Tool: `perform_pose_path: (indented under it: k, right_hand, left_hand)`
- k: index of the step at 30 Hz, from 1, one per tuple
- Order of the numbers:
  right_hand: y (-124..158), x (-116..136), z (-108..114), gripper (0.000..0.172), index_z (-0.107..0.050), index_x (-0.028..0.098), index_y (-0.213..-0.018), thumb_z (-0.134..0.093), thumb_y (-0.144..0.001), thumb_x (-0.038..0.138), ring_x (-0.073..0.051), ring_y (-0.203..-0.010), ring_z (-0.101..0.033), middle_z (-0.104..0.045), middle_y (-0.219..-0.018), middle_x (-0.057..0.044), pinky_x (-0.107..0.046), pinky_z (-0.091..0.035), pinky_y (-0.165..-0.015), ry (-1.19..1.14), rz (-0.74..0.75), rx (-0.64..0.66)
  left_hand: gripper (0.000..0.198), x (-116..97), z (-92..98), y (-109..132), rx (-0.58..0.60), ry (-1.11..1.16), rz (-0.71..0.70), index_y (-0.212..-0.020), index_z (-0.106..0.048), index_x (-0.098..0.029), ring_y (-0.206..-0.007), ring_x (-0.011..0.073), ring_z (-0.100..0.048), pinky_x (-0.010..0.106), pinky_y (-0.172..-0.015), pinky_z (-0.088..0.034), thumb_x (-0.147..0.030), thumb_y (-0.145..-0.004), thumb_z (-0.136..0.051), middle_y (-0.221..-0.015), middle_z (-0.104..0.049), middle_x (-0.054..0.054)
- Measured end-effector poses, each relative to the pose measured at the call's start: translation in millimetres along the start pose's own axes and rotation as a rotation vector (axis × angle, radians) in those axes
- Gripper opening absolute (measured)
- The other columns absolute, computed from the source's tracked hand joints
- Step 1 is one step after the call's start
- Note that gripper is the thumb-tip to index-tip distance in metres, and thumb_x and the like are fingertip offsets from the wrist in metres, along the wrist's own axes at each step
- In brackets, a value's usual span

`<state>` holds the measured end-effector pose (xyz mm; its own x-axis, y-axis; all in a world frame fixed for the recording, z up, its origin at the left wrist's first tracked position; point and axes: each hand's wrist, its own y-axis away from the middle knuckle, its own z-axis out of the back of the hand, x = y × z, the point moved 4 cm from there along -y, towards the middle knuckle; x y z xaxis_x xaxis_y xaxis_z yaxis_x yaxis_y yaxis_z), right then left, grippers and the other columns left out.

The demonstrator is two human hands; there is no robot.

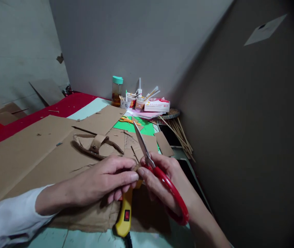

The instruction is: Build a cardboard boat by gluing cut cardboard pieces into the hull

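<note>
My right hand [162, 179] grips red-handled scissors [159, 172], their closed blades pointing up and away over the cardboard. My left hand [103, 182], in a white sleeve, has its fingers pressed together against a small cardboard scrap [136, 167] right at the scissors' pivot. Both hands meet fingertip to fingertip above a yellow glue gun [125, 215] that lies under them. A curved cardboard cut-out [96, 144] rests just beyond my left hand.
Large cardboard sheets [33, 151] cover the table over a red cloth [66, 105]. At the back stand a teal-capped bottle [116, 90], cups with sticks [136, 100], a white box [157, 105], orange scissors [127, 120] on green paper [147, 129], and bamboo sticks [181, 136]. A grey wall is close on the right.
</note>
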<state>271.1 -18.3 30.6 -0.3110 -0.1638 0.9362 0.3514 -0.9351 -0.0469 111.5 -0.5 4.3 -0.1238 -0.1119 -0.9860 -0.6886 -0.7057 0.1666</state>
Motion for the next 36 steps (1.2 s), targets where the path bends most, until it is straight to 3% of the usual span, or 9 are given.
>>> perform_pose_path:
  k: [7, 10, 16, 19, 22, 26, 30, 36]
  right_hand:
    - [3, 2, -1, 0.021, -0.055, 0.019, -0.080, -0.068, -0.094, 0.029, -0.006, -0.040, -0.046, -0.052, -0.054, 0.007, -0.015, -0.035, -0.040, -0.072, -0.040, 0.099]
    - [4, 0, -1, 0.020, -0.058, 0.020, -0.084, -0.071, -0.094, 0.032, -0.006, -0.041, -0.048, -0.054, -0.055, 0.008, -0.015, -0.036, -0.041, -0.107, -0.043, 0.059]
    - [2, -1, -5, 0.027, -0.055, 0.020, -0.077, -0.073, -0.092, 0.034, -0.007, -0.040, -0.048, -0.053, -0.053, 0.007, -0.015, -0.039, -0.039, -0.224, -0.046, -0.022]
    - [1, 0, -5, 0.026, -0.055, 0.021, -0.079, -0.071, -0.094, 0.034, -0.007, -0.040, -0.049, -0.054, -0.053, 0.007, -0.015, -0.039, -0.040, -0.254, -0.034, -0.045]
    - [0, -1, -4, 0.023, -0.056, 0.021, -0.084, -0.072, -0.094, 0.034, -0.007, -0.043, -0.050, -0.056, -0.057, 0.007, -0.016, -0.039, -0.041, -0.251, -0.022, -0.020]
    - [0, -4, 1, 0.024, -0.060, 0.021, -0.096, -0.079, -0.089, 0.034, -0.008, -0.049, -0.047, -0.052, -0.061, 0.008, -0.019, -0.037, -0.047, -0.036, -0.009, -0.016]
    - [3, -2, 2, 0.027, -0.063, 0.020, -0.097, -0.078, -0.089, 0.040, -0.011, -0.060, -0.042, -0.049, -0.066, 0.006, -0.022, -0.036, -0.054, 0.148, 0.012, 0.025]
    - [9, 8, 0, 0.035, -0.064, 0.022, -0.099, -0.078, -0.087, 0.052, -0.019, -0.078, -0.056, -0.063, -0.086, -0.001, -0.027, -0.044, -0.067, 0.357, 0.035, 0.078]
  left_hand:
    - [0.030, -10, 13.1, 4, -0.232, -0.010, -0.159, -0.074, -0.063, -0.018, -0.047, 0.0075, -0.049, 0.015, -0.045, -0.040, -0.042, -0.091, -0.067, -0.056, -0.054, -0.004]
    - [0.028, -12, 11.0, 4, -0.184, -0.018, -0.208, -0.075, -0.063, -0.017, -0.048, 0.0070, -0.050, 0.015, -0.046, -0.040, -0.039, -0.092, -0.067, -0.059, -0.055, -0.004]
    - [0.031, -3, 5.2, 2, -0.135, 0.062, -0.113, -0.084, -0.066, -0.018, -0.048, 0.0086, -0.056, 0.015, -0.046, -0.045, -0.047, -0.092, -0.069, -0.058, -0.061, -0.003]
    - [0.038, 1, 0.9, 1, -0.106, 0.074, -0.076, -0.076, -0.065, -0.016, -0.042, 0.0084, -0.055, 0.015, -0.042, -0.044, -0.050, -0.092, -0.068, -0.052, -0.062, 0.000]
    - [0.041, 0, 3.7, 4, -0.157, 0.131, -0.080, -0.069, -0.062, -0.015, -0.040, 0.0077, -0.056, 0.014, -0.040, -0.042, -0.048, -0.092, -0.069, -0.051, -0.063, 0.001]
    - [0.032, -5, 15.2, 10, -0.204, 0.239, -0.103, -0.077, -0.062, -0.016, -0.042, 0.0062, -0.055, 0.014, -0.043, -0.043, -0.044, -0.090, -0.072, -0.058, -0.062, -0.003]
    - [0.033, -13, 26.4, 16, -0.205, 0.149, -0.113, -0.074, -0.059, -0.016, -0.044, 0.0051, -0.048, 0.014, -0.046, -0.039, -0.043, -0.092, -0.066, -0.053, -0.057, -0.003]
    - [0.031, -18, 33.6, 20, -0.186, 0.089, -0.127, -0.078, -0.062, -0.015, -0.047, 0.0062, -0.048, 0.018, -0.047, -0.038, -0.043, -0.090, -0.066, -0.062, -0.056, -0.002]
